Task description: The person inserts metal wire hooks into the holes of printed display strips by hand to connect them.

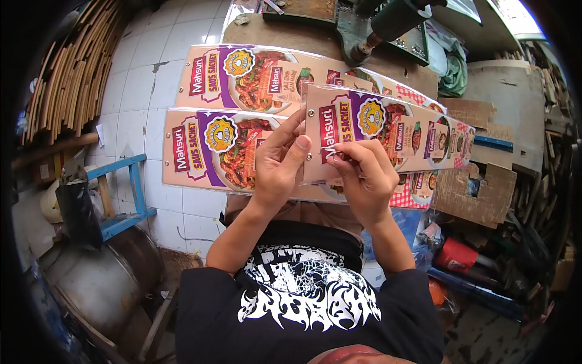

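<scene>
A long printed display card with "Mahsuri Saus Sachet" on it is raised in front of me, tapering to the right. My left hand grips its left end, thumb at the edge. Small metal eyelets show along that end. Over the card's lower left part, my right hand has thumb and forefinger pinched together; whatever lies between them is too small to make out. Beneath are matching cards, one nearer and one farther back, partly covered by the raised card and my hands.
A dark green press stands on the workbench at the back, beside a tray of small metal parts. Cardboard pieces lie to the right. On the left are a blue frame, a metal drum and stacked strips.
</scene>
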Motion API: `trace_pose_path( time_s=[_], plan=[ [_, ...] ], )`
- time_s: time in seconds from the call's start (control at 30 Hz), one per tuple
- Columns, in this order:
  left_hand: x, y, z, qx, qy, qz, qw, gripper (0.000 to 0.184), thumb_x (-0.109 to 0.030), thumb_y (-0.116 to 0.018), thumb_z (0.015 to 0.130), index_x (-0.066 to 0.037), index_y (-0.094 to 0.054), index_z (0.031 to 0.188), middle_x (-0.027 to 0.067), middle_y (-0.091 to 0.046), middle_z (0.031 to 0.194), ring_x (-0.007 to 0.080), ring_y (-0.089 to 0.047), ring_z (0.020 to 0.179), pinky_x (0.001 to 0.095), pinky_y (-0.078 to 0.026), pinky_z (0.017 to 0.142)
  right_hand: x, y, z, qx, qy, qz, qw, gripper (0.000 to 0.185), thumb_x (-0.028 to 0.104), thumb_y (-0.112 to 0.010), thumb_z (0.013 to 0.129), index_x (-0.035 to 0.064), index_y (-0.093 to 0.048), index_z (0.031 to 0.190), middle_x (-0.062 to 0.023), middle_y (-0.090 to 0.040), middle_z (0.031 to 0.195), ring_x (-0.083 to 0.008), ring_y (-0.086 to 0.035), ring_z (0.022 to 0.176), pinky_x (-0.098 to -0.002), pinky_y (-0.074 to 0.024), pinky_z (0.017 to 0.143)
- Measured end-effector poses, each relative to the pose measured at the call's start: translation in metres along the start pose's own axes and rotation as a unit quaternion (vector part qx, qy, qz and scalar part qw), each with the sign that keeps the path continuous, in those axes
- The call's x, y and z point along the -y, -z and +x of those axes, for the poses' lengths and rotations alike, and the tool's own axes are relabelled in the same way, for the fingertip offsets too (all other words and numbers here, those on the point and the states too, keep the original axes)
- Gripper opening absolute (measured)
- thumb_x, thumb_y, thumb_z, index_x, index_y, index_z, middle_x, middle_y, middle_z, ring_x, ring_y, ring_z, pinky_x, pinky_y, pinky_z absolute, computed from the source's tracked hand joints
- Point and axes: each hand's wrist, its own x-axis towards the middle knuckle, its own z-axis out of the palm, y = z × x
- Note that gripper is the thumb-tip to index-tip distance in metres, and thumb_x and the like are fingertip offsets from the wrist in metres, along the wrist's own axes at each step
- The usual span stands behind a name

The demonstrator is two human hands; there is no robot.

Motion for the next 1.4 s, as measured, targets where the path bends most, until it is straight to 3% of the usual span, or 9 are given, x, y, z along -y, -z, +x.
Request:
trace_pose_path(
  time_s=[0.17,0.23,0.37,0.43,0.57,0.77,1.03,1.13,1.4],
  plan=[
    [-0.015,-0.002,-0.008,0.004,0.032,0.005,0.999,0.053,-0.002,-0.053,0.096,0.008,-0.034,0.145,0.0197,-0.058,0.128,0.0194,-0.059,0.114,0.0301,-0.047,0.096,0.005,0.002,0.005,0.011,0.015,-0.011,1.000,0.018,-0.001,-0.074,0.077,0.0008,-0.066,0.093,-0.0101,-0.063,0.082,-0.0240,-0.062,0.071,-0.0335,-0.0503,0.062],
    [-0.023,0.002,-0.014,0.067,0.023,0.082,0.994,0.058,0.001,-0.053,0.094,0.008,-0.029,0.147,0.0223,-0.058,0.126,0.0228,-0.059,0.116,0.0323,-0.050,0.095,0.004,0.003,0.005,0.023,0.009,0.002,1.000,0.018,0.000,-0.074,0.077,0.0012,-0.066,0.093,-0.0103,-0.062,0.082,-0.0256,-0.061,0.070,-0.0355,-0.0494,0.063],
    [-0.026,0.005,-0.015,0.058,0.053,0.089,0.993,0.063,0.004,-0.052,0.092,0.009,-0.024,0.148,0.0246,-0.058,0.124,0.0262,-0.060,0.113,0.0353,-0.055,0.091,-0.007,-0.006,0.001,0.039,0.015,0.002,0.999,0.018,0.001,-0.073,0.077,0.0019,-0.066,0.094,-0.0107,-0.062,0.081,-0.0276,-0.060,0.070,-0.0376,-0.0482,0.064],
    [-0.031,0.008,-0.015,0.052,0.141,0.093,0.984,0.067,0.005,-0.052,0.091,0.009,-0.019,0.149,0.0253,-0.059,0.122,0.0269,-0.063,0.110,0.0373,-0.060,0.086,-0.014,-0.013,-0.002,0.033,0.023,0.005,0.999,0.018,0.003,-0.073,0.077,0.0027,-0.065,0.094,-0.0107,-0.062,0.081,-0.0285,-0.060,0.071,-0.0383,-0.0476,0.065],
    [-0.025,0.011,-0.014,0.053,0.124,0.087,0.987,0.068,0.005,-0.052,0.091,0.008,-0.017,0.149,0.0251,-0.060,0.120,0.0259,-0.065,0.106,0.0367,-0.061,0.083,-0.017,-0.018,0.000,0.020,0.062,-0.034,0.997,0.015,0.005,-0.072,0.079,0.0038,-0.065,0.092,-0.0099,-0.061,0.078,-0.0289,-0.060,0.069,-0.0392,-0.0468,0.063],
    [-0.026,0.011,-0.014,0.070,0.113,0.074,0.988,0.064,0.004,-0.053,0.092,0.009,-0.021,0.148,0.0230,-0.063,0.117,0.0239,-0.065,0.105,0.0351,-0.061,0.084,-0.013,-0.016,0.003,0.015,0.101,-0.055,0.993,0.012,0.008,-0.070,0.081,0.0040,-0.064,0.091,-0.0105,-0.058,0.077,-0.0296,-0.058,0.068,-0.0409,-0.0460,0.062],
    [-0.020,0.015,-0.019,0.060,0.099,0.083,0.990,0.044,0.003,-0.051,0.095,0.012,-0.039,0.136,0.0219,-0.064,0.115,0.0225,-0.066,0.102,0.0340,-0.060,0.085,0.001,-0.012,0.000,0.028,0.160,-0.116,0.980,0.013,0.008,-0.069,0.082,0.0031,-0.062,0.092,-0.0098,-0.053,0.075,-0.0274,-0.057,0.067,-0.0387,-0.0475,0.060],
    [-0.017,0.019,-0.021,0.074,0.092,0.114,0.986,0.049,-0.003,-0.055,0.094,0.008,-0.038,0.139,0.0171,-0.064,0.117,0.0188,-0.066,0.104,0.0336,-0.059,0.085,0.005,-0.009,0.000,0.040,0.181,-0.134,0.974,0.012,0.007,-0.068,0.082,0.0025,-0.061,0.091,-0.0092,-0.052,0.074,-0.0263,-0.057,0.066,-0.0376,-0.0479,0.059],
    [-0.018,0.016,-0.024,0.073,0.074,0.150,0.983,0.044,0.001,-0.055,0.094,0.009,-0.043,0.135,0.0165,-0.067,0.111,0.0178,-0.067,0.099,0.0325,-0.059,0.085,0.011,-0.009,-0.008,0.078,0.202,-0.176,0.960,0.013,0.003,-0.064,0.079,-0.0008,-0.059,0.090,-0.0090,-0.051,0.074,-0.0253,-0.056,0.066,-0.0362,-0.0487,0.061]
  ],
)
